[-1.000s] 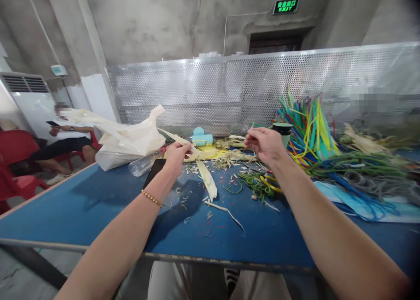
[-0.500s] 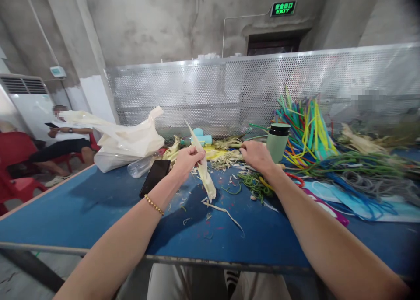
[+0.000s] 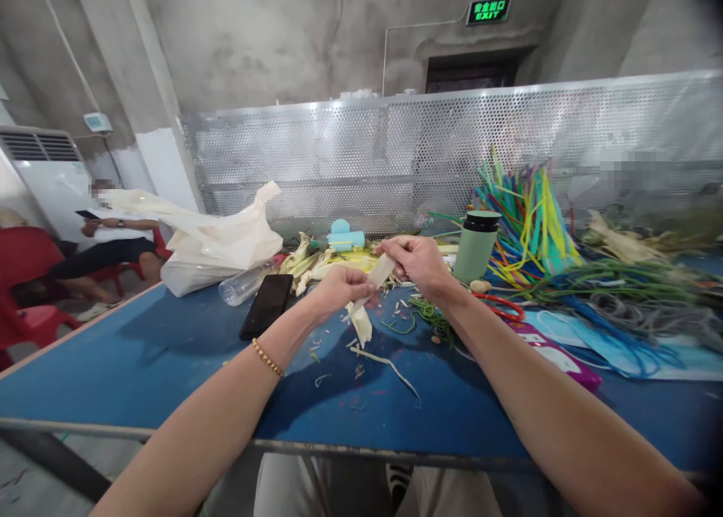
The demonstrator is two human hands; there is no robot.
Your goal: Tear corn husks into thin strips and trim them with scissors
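Note:
A pale corn husk [image 3: 382, 271] is stretched between my two hands over the middle of the table. My left hand [image 3: 341, 287] pinches it between thumb and fingers, and its loose end hangs down to just above the blue tabletop. At the husk's upper end, my right hand [image 3: 415, 261] is closed with thumb and fingertips on it. Below lies a thin curled husk strip [image 3: 389, 362] among small scraps. Green cord [image 3: 432, 313] lies beneath my right wrist, and more husks [image 3: 305, 261] are piled behind my left hand.
A black phone [image 3: 266, 306], a clear bottle [image 3: 242, 287] and a white plastic bag [image 3: 226, 238] sit to the left. On the right stand a green cup [image 3: 476, 247], colourful strips [image 3: 531, 223], cords [image 3: 633, 283] and face masks [image 3: 633, 347]. A person [image 3: 118, 234] sits beyond the table.
My right hand has come left from the pile and taken hold of the husk's upper end. My left hand has moved slightly right and down, and the husk now leans right.

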